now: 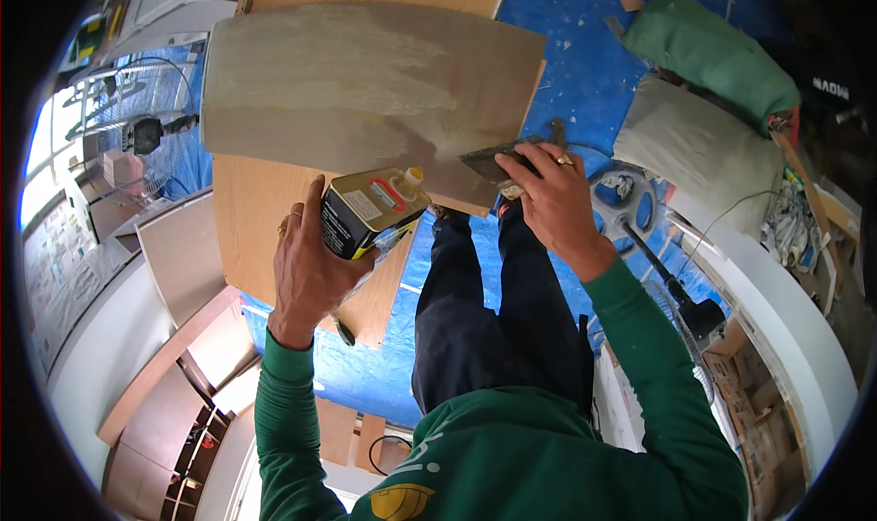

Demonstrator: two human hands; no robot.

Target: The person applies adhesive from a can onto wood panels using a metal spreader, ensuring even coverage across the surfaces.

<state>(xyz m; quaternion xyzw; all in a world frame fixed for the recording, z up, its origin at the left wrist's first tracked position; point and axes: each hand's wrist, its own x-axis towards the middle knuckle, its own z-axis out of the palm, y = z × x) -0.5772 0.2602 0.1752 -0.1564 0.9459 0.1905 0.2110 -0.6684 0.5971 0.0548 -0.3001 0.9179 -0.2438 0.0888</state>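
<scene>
My left hand [308,267] grips a rectangular metal can [370,209] by its lower sides. The can has a gold-coloured top with a red handle piece and a yellow-tipped spout, and its sides bear writing. In my right hand [558,192] is a wide, dark-bladed scraper or filling knife [490,161], held over the near right corner of a brownish-grey board [308,75]. A lighter, streaky coating covers part of that board. It lies across larger wood-coloured panels [260,226]. Whether the blade touches the board cannot be told.
Blue sheeting [569,62] covers the floor. A pedestal fan [678,295] lies or leans at right, beside a grey cushion-like bundle [699,137] and a green one [712,62]. Another fan [144,134] stands at left. A dark-handled tool [344,330] rests by the panel's near edge.
</scene>
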